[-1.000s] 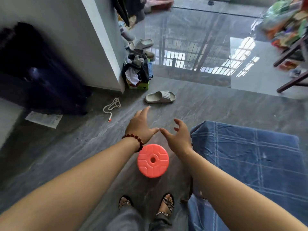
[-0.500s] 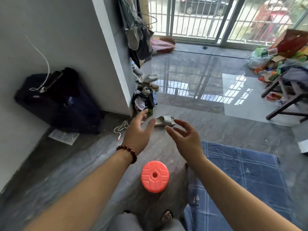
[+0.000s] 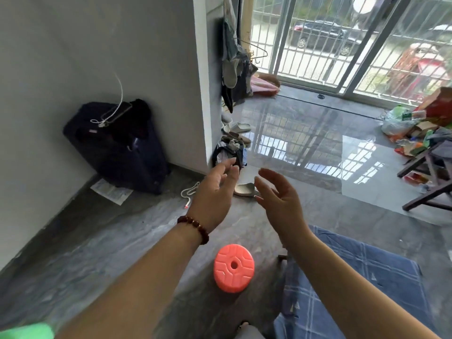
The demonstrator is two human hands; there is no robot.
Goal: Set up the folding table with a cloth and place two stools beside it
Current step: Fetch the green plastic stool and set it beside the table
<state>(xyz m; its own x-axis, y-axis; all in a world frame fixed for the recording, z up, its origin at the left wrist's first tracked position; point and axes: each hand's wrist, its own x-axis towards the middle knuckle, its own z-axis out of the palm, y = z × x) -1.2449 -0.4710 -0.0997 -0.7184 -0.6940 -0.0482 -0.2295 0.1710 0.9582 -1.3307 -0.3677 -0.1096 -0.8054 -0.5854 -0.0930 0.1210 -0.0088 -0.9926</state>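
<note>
A round orange-red plastic stool [image 3: 233, 267] with a hole in its top stands on the grey floor, just left of the folding table. The table is covered by a blue checked cloth [image 3: 352, 285] at the lower right. My left hand [image 3: 215, 194], with a bead bracelet on the wrist, is raised above and beyond the stool, fingers spread and empty. My right hand [image 3: 281, 201] is beside it, also empty with fingers apart. A green object [image 3: 24, 331] shows at the bottom left corner, mostly cut off by the frame.
A dark suitcase [image 3: 117, 145] with a phone and cable on top leans against the white wall at left. Slippers [image 3: 244, 189] and a pile of clothes lie by the wall corner. A wooden chair [image 3: 430, 177] and clutter stand at right. Barred glass doors are at the back.
My view has tilted up from the floor toward the doors. Both hands have risen away from the stool, staying empty. My feet have dropped out of view and a green object has appeared bottom left.
</note>
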